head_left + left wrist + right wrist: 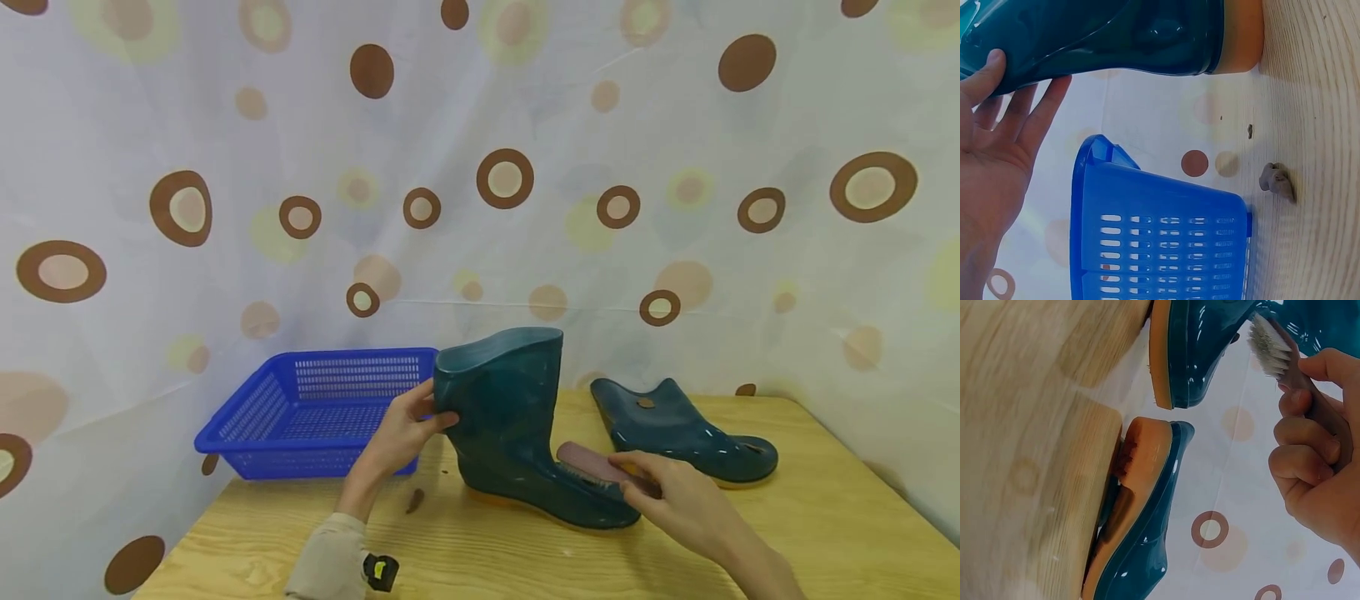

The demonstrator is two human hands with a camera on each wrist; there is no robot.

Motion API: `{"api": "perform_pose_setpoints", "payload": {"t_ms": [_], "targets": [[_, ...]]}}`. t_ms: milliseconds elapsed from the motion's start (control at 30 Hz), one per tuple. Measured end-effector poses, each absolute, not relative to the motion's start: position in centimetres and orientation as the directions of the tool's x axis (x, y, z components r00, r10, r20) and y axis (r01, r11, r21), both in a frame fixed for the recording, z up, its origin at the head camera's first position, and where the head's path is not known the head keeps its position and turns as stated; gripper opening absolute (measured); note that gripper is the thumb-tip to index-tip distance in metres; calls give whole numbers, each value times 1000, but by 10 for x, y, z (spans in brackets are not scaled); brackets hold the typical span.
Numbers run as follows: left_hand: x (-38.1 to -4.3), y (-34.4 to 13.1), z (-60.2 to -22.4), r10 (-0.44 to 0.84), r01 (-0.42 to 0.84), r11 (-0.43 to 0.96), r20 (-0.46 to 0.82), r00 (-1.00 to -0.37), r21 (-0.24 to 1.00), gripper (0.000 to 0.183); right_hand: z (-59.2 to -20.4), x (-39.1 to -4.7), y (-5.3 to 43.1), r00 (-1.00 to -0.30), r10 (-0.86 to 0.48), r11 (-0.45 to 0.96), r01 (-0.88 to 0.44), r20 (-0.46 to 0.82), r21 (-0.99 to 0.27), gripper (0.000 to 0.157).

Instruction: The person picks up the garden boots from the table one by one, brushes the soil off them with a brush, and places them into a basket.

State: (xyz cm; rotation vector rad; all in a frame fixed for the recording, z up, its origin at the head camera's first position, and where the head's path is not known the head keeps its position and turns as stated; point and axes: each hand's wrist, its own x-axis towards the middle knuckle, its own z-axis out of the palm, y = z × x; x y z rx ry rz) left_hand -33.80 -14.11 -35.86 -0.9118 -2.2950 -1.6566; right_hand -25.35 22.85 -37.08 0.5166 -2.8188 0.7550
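A dark green rubber boot (501,429) with a tan sole stands on the table in the head view. My left hand (401,429) holds its shaft at the back, thumb on the near side; the left wrist view shows the fingers passing behind the boot (1116,37). With curled fingers, my right hand (686,504) grips a scrub brush (588,461) by its handle. The brush lies over the boot's foot, bristles down. White bristles of the brush (1268,347) show near the boot in the right wrist view.
Another green boot (660,425) lies on its side at the right, a brown bit (645,403) on its shaft. A blue plastic basket (300,446) stands at the left. One brown clump (415,500) lies on the wooden table (465,558); a spotted curtain (450,108) hangs behind.
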Motion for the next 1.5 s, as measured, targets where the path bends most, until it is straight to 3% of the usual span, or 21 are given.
{"api": "perform_pose_setpoints", "payload": {"t_ms": [767, 1500], "targets": [[-337, -145, -360, 363, 555, 189, 468, -806, 810, 49, -375, -252, 228, -929, -268, 883, -342, 255, -320, 31], [-336, -143, -359, 372, 539, 187, 448, -813, 821, 48, -374, -249, 239, -948, -235, 909, -293, 216, -296, 34]]}}
